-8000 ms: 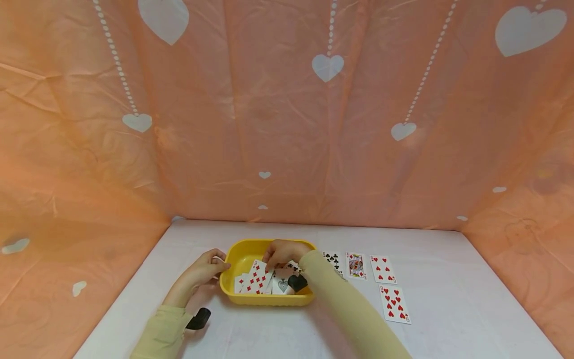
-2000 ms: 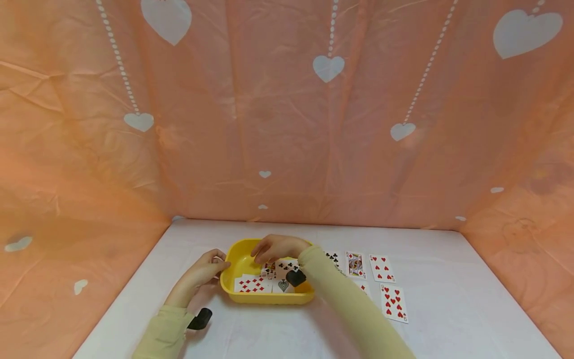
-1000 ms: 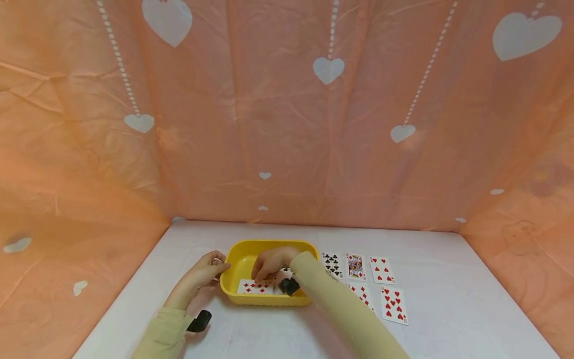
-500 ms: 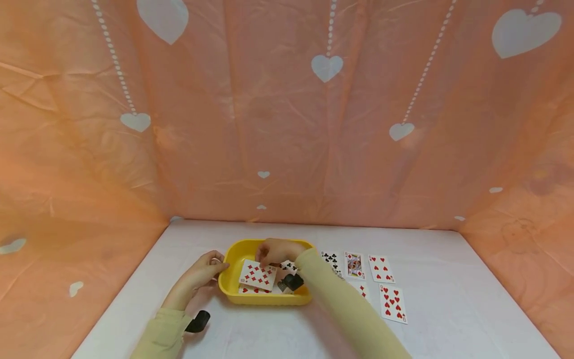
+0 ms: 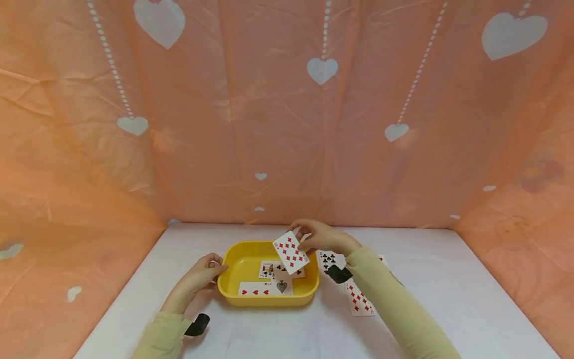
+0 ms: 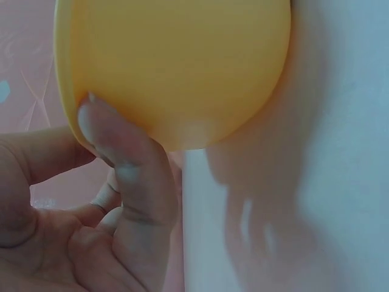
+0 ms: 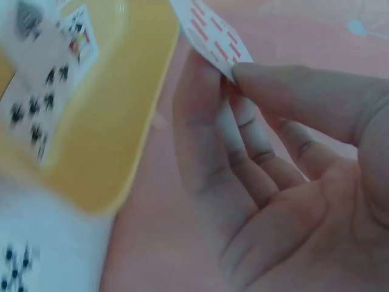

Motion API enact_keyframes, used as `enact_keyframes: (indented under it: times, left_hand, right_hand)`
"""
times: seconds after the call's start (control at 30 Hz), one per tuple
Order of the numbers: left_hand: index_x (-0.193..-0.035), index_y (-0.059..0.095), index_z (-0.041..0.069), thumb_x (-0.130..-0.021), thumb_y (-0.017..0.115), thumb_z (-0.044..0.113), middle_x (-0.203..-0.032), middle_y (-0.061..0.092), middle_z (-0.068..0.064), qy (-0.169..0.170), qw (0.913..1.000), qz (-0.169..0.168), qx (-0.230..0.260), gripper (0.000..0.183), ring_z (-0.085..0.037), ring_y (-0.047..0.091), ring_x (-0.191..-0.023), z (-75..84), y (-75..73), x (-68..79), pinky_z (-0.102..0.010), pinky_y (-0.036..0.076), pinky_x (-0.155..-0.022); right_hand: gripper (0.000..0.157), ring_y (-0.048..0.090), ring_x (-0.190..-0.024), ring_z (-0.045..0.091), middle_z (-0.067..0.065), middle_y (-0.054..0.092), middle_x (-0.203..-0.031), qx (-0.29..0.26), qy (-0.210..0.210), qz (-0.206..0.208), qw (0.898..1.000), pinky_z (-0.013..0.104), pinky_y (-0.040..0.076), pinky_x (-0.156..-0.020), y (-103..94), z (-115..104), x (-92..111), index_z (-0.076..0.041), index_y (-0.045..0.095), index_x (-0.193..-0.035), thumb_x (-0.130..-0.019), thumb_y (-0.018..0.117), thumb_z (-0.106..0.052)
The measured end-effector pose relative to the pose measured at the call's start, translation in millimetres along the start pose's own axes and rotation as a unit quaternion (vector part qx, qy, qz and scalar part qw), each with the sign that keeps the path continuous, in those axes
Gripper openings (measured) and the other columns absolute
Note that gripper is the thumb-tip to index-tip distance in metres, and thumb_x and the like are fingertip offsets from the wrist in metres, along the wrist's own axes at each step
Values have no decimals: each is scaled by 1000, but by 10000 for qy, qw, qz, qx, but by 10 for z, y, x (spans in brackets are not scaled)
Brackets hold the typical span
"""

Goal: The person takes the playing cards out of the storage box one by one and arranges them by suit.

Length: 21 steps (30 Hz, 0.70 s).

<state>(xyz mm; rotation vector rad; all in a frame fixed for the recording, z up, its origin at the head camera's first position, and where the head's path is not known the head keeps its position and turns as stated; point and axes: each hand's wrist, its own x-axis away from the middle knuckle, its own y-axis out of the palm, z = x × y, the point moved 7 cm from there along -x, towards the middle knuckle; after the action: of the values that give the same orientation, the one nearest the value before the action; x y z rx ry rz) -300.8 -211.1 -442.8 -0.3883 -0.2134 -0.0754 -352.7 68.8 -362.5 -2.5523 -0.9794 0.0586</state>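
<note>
Your right hand (image 5: 325, 239) pinches a diamonds card (image 5: 291, 252) above the yellow tray (image 5: 233, 264) | wrist view alone shows left hand (image 6: 91, 213) thumb gripping its rim | white table (image 5: 448, 279), pink heart backdrop (image 5: 269, 124).

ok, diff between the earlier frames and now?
The right hand pinched the ten of diamonds in the yellow tray, lifted it out and now holds it tilted above the tray's right rim. A diamonds card has also appeared in the row on the table. The left hand stays on the tray's left rim; other cards remain inside.
</note>
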Motion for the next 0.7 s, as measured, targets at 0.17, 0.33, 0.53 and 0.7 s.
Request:
enact_keyframes:
  times: [0.17, 0.33, 0.53, 0.7]
  left_hand:
    - [-103, 46, -1, -95, 57, 11, -79, 53, -12, -11, 10000, -15, -14, 18, -22, 55, -67, -5, 17, 8, -32, 47, -56]
    - [-103, 46, -1, -95, 56, 11, -79, 52, -12, -91, 10000, -15, -30, 18, -22, 55, -67, -20, 25, 18, -32, 47, -56]
    - [-104, 46, -2, -95, 55, 10, -78, 51, -11, -86, 9999, 17, -61, 17, -20, 54, -65, 36, 7, 4, -30, 45, -55]
    - [-104, 46, -2, -96, 55, 11, -78, 50, -11, -155, 9999, -14, -70, 18, -21, 54, -66, 20, 23, 4, -30, 46, -56]
  right_hand:
    - [41, 61, -80, 23, 17, 57, -96, -323, -64, 392, 9987, 42, 55, -68, -254, 216, 423, -1, 49, -127, -87, 59, 6]
    - [36, 60, -77, 23, 15, 55, -92, -525, 187, 855, 9948, 45, 55, -67, -377, 522, 873, -1, 51, -124, -89, 60, 0]
    - [34, 60, -74, 25, 14, 55, -89, -744, 267, 1262, 9888, 44, 55, -64, -425, 770, 1311, 3, 52, -123, -91, 60, -4]
    - [34, 62, -73, 23, 11, 59, -87, -856, 473, 1360, 9859, 39, 54, -61, -330, 977, 1578, 6, 51, -122, -90, 59, -3]
